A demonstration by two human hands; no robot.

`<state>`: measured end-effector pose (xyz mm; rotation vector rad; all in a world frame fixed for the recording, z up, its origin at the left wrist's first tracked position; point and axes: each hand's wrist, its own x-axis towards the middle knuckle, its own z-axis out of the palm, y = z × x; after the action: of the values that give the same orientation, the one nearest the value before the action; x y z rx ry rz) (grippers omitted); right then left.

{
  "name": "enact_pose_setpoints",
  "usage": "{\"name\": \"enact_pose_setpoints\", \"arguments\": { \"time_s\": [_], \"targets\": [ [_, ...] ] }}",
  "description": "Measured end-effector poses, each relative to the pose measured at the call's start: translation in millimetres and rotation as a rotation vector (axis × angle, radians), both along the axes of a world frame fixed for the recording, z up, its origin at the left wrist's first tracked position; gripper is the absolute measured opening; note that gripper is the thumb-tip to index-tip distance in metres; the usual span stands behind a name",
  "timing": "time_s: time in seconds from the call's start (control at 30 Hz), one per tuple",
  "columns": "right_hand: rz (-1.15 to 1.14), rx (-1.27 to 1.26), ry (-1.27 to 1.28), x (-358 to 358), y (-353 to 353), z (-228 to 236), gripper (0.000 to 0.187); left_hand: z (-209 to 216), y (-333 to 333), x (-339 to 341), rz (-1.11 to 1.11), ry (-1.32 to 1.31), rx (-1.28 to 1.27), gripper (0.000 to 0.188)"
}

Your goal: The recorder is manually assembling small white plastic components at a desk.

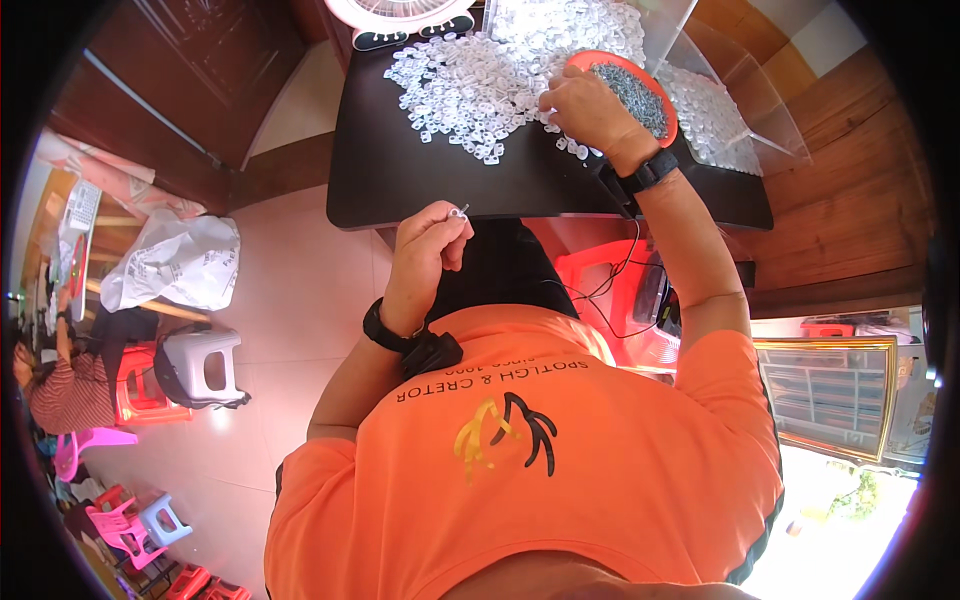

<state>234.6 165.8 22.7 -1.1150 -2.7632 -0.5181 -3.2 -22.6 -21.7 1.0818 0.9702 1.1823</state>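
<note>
My left hand [428,246] is closed in front of the table's near edge. Between its thumb and finger sits a small white plastic clip [457,213] with a thin grey metal pin sticking out. Over the tabletop, my right hand [588,106] reaches to the loose white plastic pieces [465,95], its fingers bent together at the pile's right side. Whatever those fingertips pinch is hidden. Just beyond the right hand stands an orange bowl [672,122] filled with small grey metal pins [630,92].
The dark table [400,180] carries a clear plastic bin [715,125] of white pieces at right and a fan [395,15] at the back. A red plastic stool [590,265] and cables are below. A person in a striped top [75,395] sits far left, near stools.
</note>
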Motion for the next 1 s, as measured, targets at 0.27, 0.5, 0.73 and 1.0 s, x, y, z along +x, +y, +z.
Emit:
{"name": "enact_pose_setpoints", "arguments": {
  "time_s": [0.27,0.5,0.73,1.0],
  "targets": [
    [-0.018,0.149,0.161,-4.0,4.4,-6.7,0.009,1.5,-2.0,1.0,0.021,0.006,0.001,0.023],
    [-0.026,-0.792,1.096,-26.8,-74.0,22.6,0.016,16.3,2.9,11.5,0.051,-0.111,0.12,0.022],
    [0.218,-1.026,1.483,-56.7,-150.1,-8.0,0.01,7.9,9.9,26.0,0.022,-0.333,0.226,0.024],
    [0.234,-1.227,1.589,-52.4,-156.7,-22.8,0.014,-0.1,4.9,27.5,0.009,-0.421,0.203,0.02]
  ]
}}
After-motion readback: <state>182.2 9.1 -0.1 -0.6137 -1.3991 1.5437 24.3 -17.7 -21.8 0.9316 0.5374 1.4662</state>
